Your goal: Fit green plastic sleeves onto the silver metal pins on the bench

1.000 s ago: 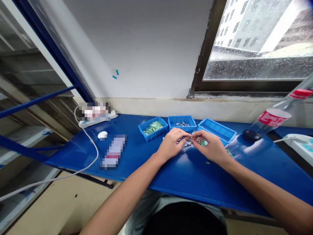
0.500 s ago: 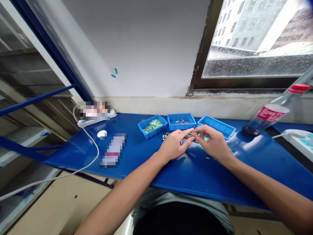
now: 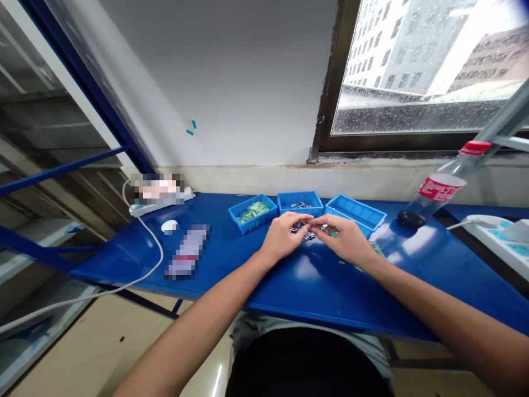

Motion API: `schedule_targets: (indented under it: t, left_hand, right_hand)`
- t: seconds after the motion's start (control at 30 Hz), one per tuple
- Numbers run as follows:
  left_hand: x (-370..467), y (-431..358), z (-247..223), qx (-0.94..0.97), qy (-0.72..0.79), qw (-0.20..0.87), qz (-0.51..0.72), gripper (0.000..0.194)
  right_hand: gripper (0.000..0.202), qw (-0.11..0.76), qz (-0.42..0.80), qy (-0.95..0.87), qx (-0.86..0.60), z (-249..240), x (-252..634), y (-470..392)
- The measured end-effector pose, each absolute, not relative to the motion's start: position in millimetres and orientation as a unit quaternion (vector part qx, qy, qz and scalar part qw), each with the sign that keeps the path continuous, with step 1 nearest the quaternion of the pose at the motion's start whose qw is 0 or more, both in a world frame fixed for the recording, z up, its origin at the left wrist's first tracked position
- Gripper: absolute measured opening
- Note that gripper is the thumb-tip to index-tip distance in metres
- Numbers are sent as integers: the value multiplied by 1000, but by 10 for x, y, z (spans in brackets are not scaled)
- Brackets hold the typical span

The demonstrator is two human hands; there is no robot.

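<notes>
- The left hand is over the middle of the table, fingers bent inward; its fingertips hide whatever they may grip, so I cannot tell if it is holding a piece
- The right hand meets it fingertip to fingertip, also bent; its grip cannot be told either
- Loose metal pieces lie under and between the hands, with a green piece by the right fingers
- More green pieces sit beside the right wrist, and one small piece lies nearer the front edge
- Towards the back edge, the left bin carries green bits and the middle bin carries metal pins; the right bin stands beyond the right hand
- As for progress, pieces lie in two bins while others are loose on the table, so the handling looks partway along; how much is finished cannot be told
- A bottle leans near the back right, and a white cable crosses the left end
</notes>
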State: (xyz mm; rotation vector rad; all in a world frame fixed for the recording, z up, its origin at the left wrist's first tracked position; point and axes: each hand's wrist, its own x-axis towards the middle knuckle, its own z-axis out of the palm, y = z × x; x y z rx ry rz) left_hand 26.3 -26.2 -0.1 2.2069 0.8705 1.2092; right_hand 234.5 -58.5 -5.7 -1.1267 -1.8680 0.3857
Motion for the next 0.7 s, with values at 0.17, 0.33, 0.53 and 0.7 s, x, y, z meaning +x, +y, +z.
schedule_targets:
  t: [0.17, 0.33, 0.53, 0.7]
  left_hand:
    - [246, -236, -32, 807, 328, 282, 402, 30]
    - [233, -215, -62, 835, 308, 294, 348, 45]
    - [243, -198, -29, 821, 319, 277, 383, 53]
    - [239, -187, -37, 823, 314, 283, 380, 51]
  right_hand:
    - [24, 487, 177, -721, -460, -17, 2323, -615]
    - [21, 467, 163, -747, -445, -3, 2329, -622]
    - [20, 449, 103, -760, -460, -59, 2393, -572]
    - [16, 434, 69, -783, -441, -77, 2416, -546]
